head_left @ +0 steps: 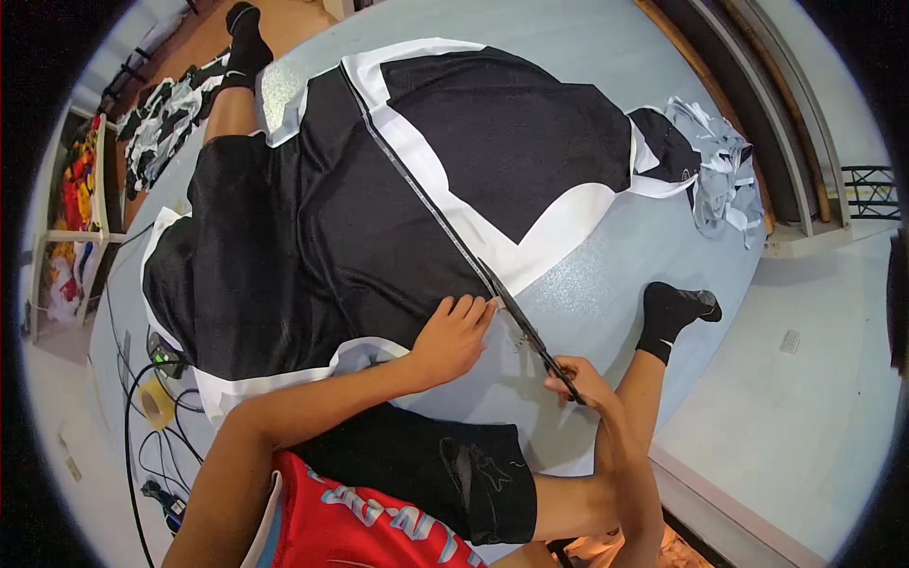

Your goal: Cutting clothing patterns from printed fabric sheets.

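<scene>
A large black fabric [350,218] with white borders is spread over the pale blue-grey table. Down it runs a narrow grey-and-black band [417,189], with white fabric [516,260] along its right side. My right hand [582,381] grips long dark scissors [530,336] by the handles. Their blades point away from me and reach the near end of that band. Beside the blade tips, my left hand [459,336] is closed on the near edge of the black fabric, fingers on top and thumb hidden. How far the blades are apart cannot be made out.
Bunched grey and white fabric [724,166] lies at the table's right end. A tape roll [156,402] and black cables [133,454] are at the left. Cloth scraps [166,137] cover the floor at the far left, by colourful shelves [83,189]. My legs flank the fabric.
</scene>
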